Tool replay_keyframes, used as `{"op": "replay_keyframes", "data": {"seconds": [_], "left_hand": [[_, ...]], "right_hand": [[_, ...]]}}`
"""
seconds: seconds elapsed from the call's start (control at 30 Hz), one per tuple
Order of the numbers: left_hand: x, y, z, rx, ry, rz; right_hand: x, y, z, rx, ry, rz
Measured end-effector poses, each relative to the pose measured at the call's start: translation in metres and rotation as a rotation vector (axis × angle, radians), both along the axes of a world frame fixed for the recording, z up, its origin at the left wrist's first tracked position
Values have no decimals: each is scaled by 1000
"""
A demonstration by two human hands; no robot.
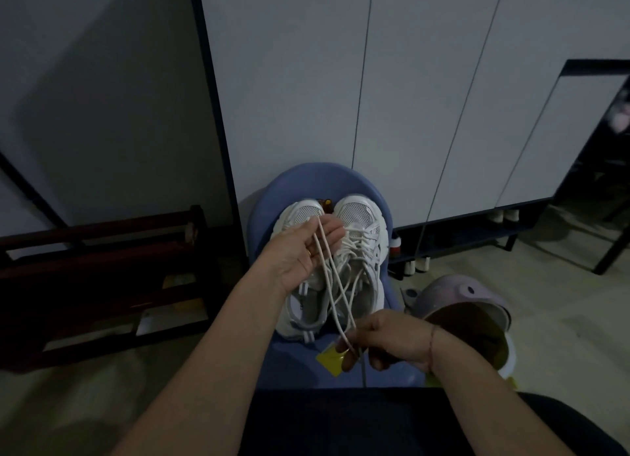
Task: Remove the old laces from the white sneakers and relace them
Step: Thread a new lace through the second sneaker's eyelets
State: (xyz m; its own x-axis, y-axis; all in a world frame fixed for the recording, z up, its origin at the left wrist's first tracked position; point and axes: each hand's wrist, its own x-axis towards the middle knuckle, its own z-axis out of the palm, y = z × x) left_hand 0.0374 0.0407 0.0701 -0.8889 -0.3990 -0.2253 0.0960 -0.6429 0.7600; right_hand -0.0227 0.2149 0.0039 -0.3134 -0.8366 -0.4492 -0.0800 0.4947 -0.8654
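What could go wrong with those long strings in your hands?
The lace strands cross each other between the left hand and right hand, so they might tangle or knot. The sneakers sit on a small blue stool; a hard tug could pull one off.

I can't read any txt here. Marks inside white sneaker (297,314), mid-frame, too blurry; yellow packet (329,362) ditto.

Left hand (303,251) raised, palm up, fingers loosely extended; right hand (378,339) lower, fingers curled, pinching lace (321,242).
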Motion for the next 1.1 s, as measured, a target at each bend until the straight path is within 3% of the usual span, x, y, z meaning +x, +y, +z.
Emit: {"op": "replay_keyframes", "data": {"seconds": [0.1, 0.27, 0.43, 0.57, 0.87, 1.1], "left_hand": [[2, 3, -1, -58, -28, -42], [16, 8, -2, -435, -189, -217], [29, 1, -5, -499, -281, -318], [41, -5, -8, -566, -352, -407], [64, -20, -19, -600, -419, -409], [71, -20, -29, -680, -453, -572]], "right_hand": [[-1, 0, -3, -3, -72, -18], [4, -8, 5, -197, -359, -68], [1, -24, 14, -399, -604, -205], [-3, -53, 9, -276, -621, -392], [-5, -94, -22, -307, -825, -434], [2, -107, -10, -384, -701, -462]]}}
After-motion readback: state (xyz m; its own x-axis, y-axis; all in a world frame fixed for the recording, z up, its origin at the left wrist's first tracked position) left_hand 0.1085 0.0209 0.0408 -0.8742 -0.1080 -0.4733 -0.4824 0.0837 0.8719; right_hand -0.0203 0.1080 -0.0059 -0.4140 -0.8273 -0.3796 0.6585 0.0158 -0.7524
